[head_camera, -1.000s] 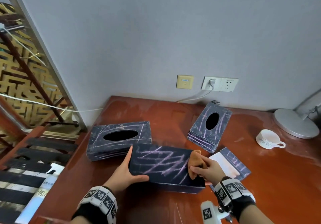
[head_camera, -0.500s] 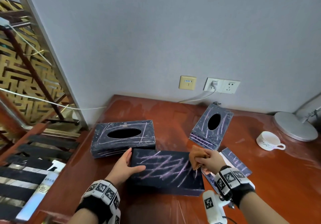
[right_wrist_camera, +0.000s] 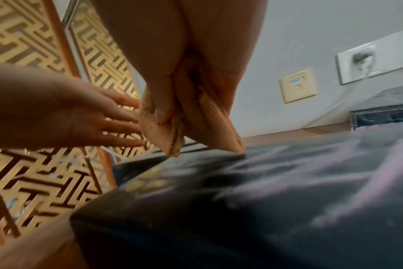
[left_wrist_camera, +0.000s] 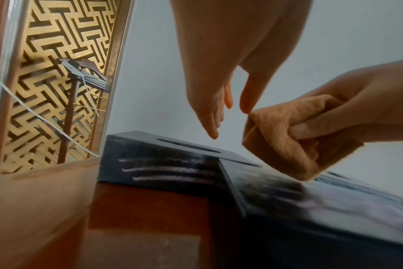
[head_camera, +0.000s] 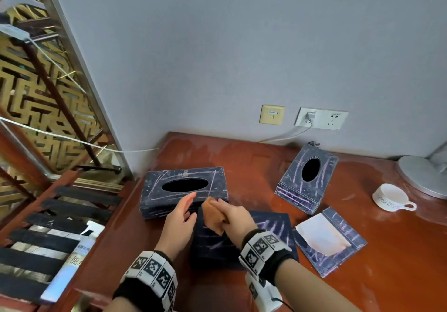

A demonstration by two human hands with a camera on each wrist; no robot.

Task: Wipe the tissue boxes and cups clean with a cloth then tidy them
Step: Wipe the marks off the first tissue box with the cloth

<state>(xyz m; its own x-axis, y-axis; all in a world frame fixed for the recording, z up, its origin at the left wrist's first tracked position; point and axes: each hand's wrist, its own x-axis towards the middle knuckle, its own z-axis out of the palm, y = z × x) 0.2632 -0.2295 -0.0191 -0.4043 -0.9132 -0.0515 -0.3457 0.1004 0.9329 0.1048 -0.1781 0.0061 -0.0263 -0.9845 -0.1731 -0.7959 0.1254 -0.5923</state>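
Note:
My right hand point(head_camera: 227, 217) grips a folded orange cloth point(head_camera: 212, 217) above the left end of a dark tissue box point(head_camera: 271, 232) scrawled with purple chalk. The cloth point(left_wrist_camera: 281, 138) hangs just over that box's top point(right_wrist_camera: 265, 191). My left hand point(head_camera: 180, 217) hovers beside it with straight fingers point(left_wrist_camera: 213, 116), holding nothing and off the box. A second dark tissue box point(head_camera: 183, 192) with an oval slot lies behind the hands. A third box point(head_camera: 307, 178) stands tilted at the back right. A white cup point(head_camera: 391, 198) sits at the far right.
A flat dark box lid with a white tissue point(head_camera: 329, 239) lies right of the wiped box. A grey lamp base point(head_camera: 423, 176) stands behind the cup. Wall sockets point(head_camera: 321, 118) with a plugged cable sit above the red-brown table point(head_camera: 387, 263). The table's left edge drops to a stairwell.
My right hand swept the cloth leftward across the box top to its left end. My left hand let go of the box's left end and lifted.

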